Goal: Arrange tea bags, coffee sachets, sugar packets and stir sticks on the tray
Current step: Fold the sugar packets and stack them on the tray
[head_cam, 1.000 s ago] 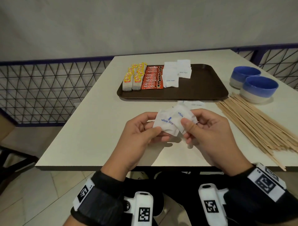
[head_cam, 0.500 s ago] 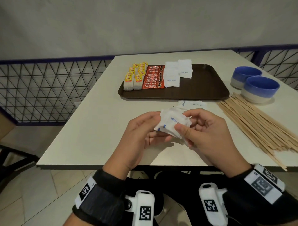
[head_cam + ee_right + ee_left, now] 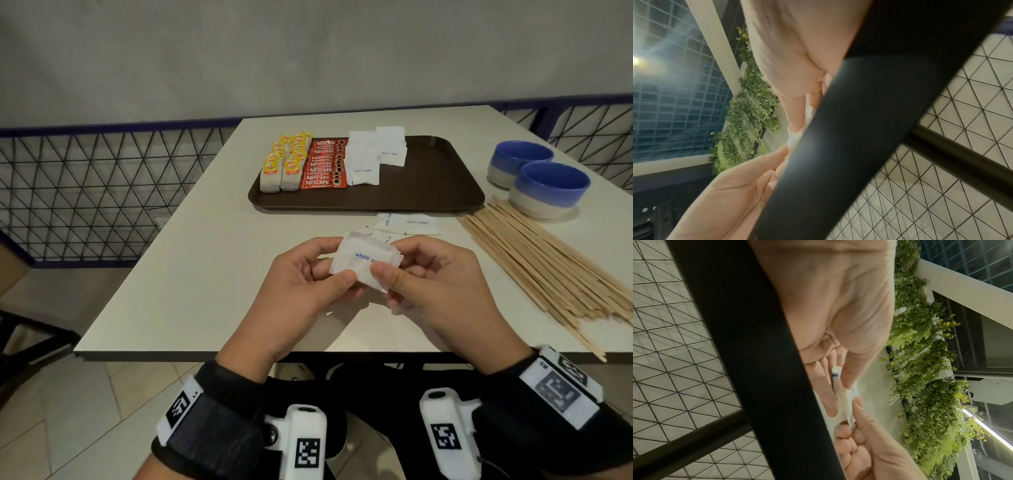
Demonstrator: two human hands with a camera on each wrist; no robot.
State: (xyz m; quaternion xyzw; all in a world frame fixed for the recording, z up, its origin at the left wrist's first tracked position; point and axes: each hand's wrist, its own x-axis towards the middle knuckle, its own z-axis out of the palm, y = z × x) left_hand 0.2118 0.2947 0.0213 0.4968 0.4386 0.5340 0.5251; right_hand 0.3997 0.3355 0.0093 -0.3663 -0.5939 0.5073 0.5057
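Both hands hold a small stack of white sugar packets [image 3: 364,260] above the table's near edge. My left hand [image 3: 329,274] pinches the stack's left side, and my right hand [image 3: 394,274] pinches its right side with the thumb on top. The left wrist view shows the sugar packets [image 3: 840,402] edge-on between thumb and fingers. The brown tray [image 3: 428,181] carries two rows of yellow-tagged tea bags [image 3: 281,164], red coffee sachets [image 3: 323,164] and more sugar packets [image 3: 373,154]. Loose sugar packets [image 3: 406,222] lie in front of the tray. Wooden stir sticks [image 3: 548,267] spread at the right.
Two blue-and-grey bowls [image 3: 548,188] stand at the right, behind the stir sticks. The tray's right half is bare. A blue wire-mesh railing [image 3: 102,192] runs left of and behind the white table [image 3: 188,274]. The table's dark edge fills much of both wrist views.
The fanned-out sugar packets have been squared into one neater stack between both hands. The hands stayed in about the same place.
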